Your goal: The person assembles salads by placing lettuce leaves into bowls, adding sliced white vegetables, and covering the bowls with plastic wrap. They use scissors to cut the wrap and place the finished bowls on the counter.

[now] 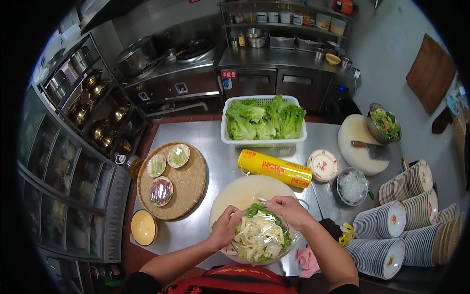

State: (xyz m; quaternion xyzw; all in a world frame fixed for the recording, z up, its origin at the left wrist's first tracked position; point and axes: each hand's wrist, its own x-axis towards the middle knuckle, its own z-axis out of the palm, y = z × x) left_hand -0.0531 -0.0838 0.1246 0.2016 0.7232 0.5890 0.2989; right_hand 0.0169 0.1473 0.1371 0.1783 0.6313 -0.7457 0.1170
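Observation:
A dish of pale sliced strips on green leaves point(260, 237) stands on the round white board point(234, 192), close in front of me. Shiny clear cling film stretches over the food. At the dish's left rim, my left hand point(225, 228) is closed with thumb and fingers pinching the film. Likewise, my right hand point(289, 210) pinches the film at the far right rim. Beyond the board lies a yellow roll of cling film point(275, 168). A thin metal tool point(304, 202) is partly hidden behind my right hand.
Three film-covered dishes sit on a woven tray point(190, 188) at left, near a yellow bowl point(144, 227). A white basket point(264, 143) holds lettuce at the far edge. Rightward are a cleaver point(371, 148), a bowl of crumpled film point(352, 186), stacked plates point(377, 220) and a pink cloth point(307, 261).

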